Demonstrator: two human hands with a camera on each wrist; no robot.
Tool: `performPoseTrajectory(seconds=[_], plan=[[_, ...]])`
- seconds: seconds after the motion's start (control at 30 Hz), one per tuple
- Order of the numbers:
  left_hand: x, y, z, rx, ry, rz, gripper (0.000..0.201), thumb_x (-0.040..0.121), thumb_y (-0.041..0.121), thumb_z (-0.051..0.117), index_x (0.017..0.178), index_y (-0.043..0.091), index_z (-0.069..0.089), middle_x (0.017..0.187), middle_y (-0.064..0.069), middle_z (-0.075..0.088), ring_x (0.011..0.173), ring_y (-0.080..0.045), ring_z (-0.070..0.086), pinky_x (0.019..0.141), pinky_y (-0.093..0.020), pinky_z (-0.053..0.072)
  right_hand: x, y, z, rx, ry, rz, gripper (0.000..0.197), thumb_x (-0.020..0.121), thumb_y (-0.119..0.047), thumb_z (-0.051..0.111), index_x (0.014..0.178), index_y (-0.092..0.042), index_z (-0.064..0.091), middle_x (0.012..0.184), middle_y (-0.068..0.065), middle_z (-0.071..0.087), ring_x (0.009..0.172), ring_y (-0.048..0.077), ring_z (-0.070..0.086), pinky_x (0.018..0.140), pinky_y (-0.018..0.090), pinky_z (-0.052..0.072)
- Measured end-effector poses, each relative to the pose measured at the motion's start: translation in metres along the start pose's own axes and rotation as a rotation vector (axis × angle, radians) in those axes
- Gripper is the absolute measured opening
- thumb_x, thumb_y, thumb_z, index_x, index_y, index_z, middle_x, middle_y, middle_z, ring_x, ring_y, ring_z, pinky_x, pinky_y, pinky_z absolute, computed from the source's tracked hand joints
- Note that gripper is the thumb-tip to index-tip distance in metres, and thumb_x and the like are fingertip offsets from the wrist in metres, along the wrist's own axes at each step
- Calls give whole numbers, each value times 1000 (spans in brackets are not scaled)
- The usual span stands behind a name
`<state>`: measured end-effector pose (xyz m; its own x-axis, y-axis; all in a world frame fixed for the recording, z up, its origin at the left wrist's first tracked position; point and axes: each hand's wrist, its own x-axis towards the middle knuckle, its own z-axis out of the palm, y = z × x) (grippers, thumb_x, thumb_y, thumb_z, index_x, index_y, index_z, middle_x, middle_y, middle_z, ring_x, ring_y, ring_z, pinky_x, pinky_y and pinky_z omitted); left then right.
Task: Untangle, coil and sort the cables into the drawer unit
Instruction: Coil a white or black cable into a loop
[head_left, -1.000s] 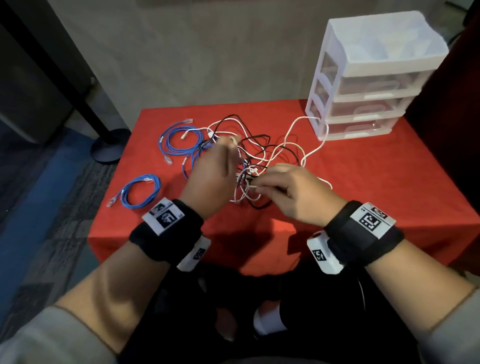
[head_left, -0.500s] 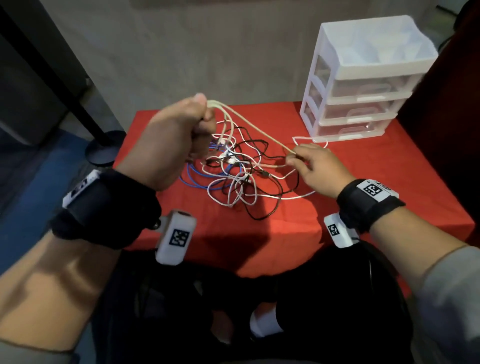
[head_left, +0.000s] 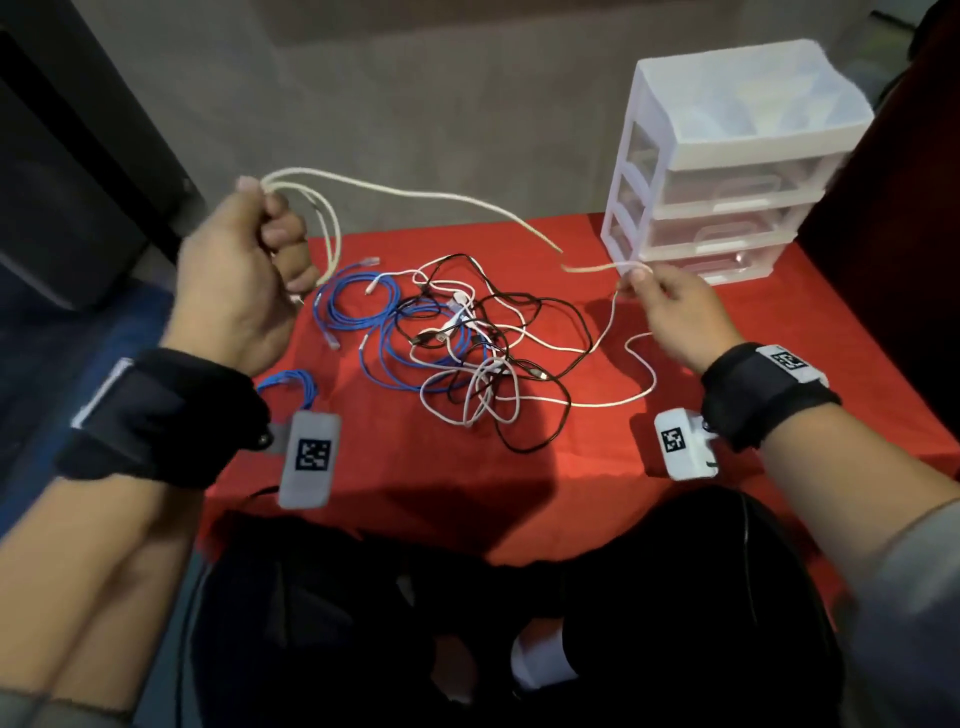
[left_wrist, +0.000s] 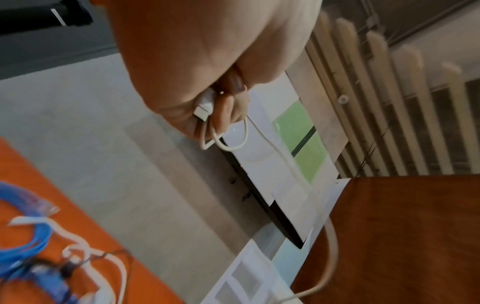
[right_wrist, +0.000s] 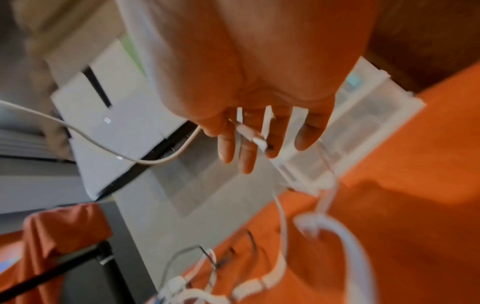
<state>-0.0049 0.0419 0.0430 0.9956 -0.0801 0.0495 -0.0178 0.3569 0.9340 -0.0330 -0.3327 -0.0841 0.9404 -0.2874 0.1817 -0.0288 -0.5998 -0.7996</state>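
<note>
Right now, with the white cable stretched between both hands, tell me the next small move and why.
Probably draw the right hand further right to pull the trailing end free. The left hand already grips loops of the white cable, but beyond the right hand's pinch it still runs back toward the tangle on the table.

Between my raised left hand (head_left: 236, 280) and my right hand (head_left: 670, 312) the cream-white cable (head_left: 415, 195) hangs in a span across the far side of the red-clothed table (head_left: 753, 405), barring passage there. Below it, the tangle of black, white and blue cables (head_left: 467, 358) occupies the centre. The white plastic three-drawer unit (head_left: 727, 171) blocks the far right corner; bare cloth lies open along the near edge and right side.
</note>
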Motion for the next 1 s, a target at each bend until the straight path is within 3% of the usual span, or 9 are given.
performPoseTrajectory(seconds=[0.13, 0.2, 0.27, 0.33, 0.4, 0.47, 0.6, 0.83, 1.0], plan=[[0, -39, 4, 43, 50, -113, 37, 111, 33, 25, 78, 24, 39, 53, 13, 32, 40, -2, 16, 38, -18, 17, 3, -32, -26, -192, -128, -11, 25, 102, -36, 48, 105, -21, 69, 97, -4, 72, 93, 20, 66, 81, 35, 50], [-3, -52, 8, 64, 79, -157, 37, 112, 33, 27, 77, 24, 39, 53, 12, 32, 40, -2, 17, 37, -16, 18, 2, -40, -39, -379, -228, 8, 20, 98, -27, 51, 112, -25, 65, 101, -5, 69, 91, 24, 65, 73, 34, 48], [-6, -61, 12, 71, 87, -191, 37, 111, 33, 30, 77, 24, 40, 54, 11, 31, 40, -3, 17, 36, -16, 23, -2, -49, -45, -352, -251, 6, 31, 93, -13, 47, 116, -28, 62, 105, -6, 68, 90, 27, 67, 72, 36, 55], [-11, -69, 16, 85, 69, -217, 37, 111, 32, 31, 76, 24, 40, 55, 10, 31, 40, -4, 16, 38, -19, 21, -10, -65, -42, -243, -147, -109, 38, 92, -6, 45, 115, -28, 65, 110, -6, 69, 102, 13, 66, 87, 25, 51], [-18, -73, 24, 93, 20, -240, 36, 110, 30, 31, 76, 23, 41, 58, 10, 32, 40, -4, 17, 45, -23, 13, -24, -91, -34, -96, -45, -247, 25, 100, -13, 49, 113, -23, 68, 111, -9, 69, 97, -11, 59, 86, 6, 38], [-27, -74, 36, 102, -36, -262, 35, 109, 25, 30, 76, 23, 41, 60, 9, 28, 41, -4, 17, 46, -24, 13, -41, -119, -21, 5, -83, -353, 20, 104, -27, 54, 117, -19, 68, 111, -10, 69, 96, -12, 57, 85, 3, 36], [-46, -65, 53, 10, -170, -341, 33, 110, 29, 32, 80, 22, 44, 63, 8, 24, 43, -4, 18, 41, -19, 19, -58, -138, 13, -11, -273, -386, 34, 98, -37, 62, 129, -25, 59, 108, -7, 65, 96, 8, 63, 93, 28, 50], [-67, -41, 54, -240, -463, -498, 22, 105, 22, 33, 88, 19, 46, 67, 9, 27, 46, -5, 18, 51, -22, 24, -67, -141, 37, 221, -392, -348, 21, 104, -25, 54, 93, -9, 62, 68, -8, 56, 64, 7, 50, 62, 42, 44], [-69, -42, 52, -338, -502, -495, 24, 105, 17, 31, 88, 18, 47, 71, 9, 27, 47, -4, 25, 54, -21, 30, -68, -140, 30, 102, -291, -388, 25, 104, -30, 55, 86, -16, 65, 58, -11, 50, 56, 2, 44, 57, 29, 38]])
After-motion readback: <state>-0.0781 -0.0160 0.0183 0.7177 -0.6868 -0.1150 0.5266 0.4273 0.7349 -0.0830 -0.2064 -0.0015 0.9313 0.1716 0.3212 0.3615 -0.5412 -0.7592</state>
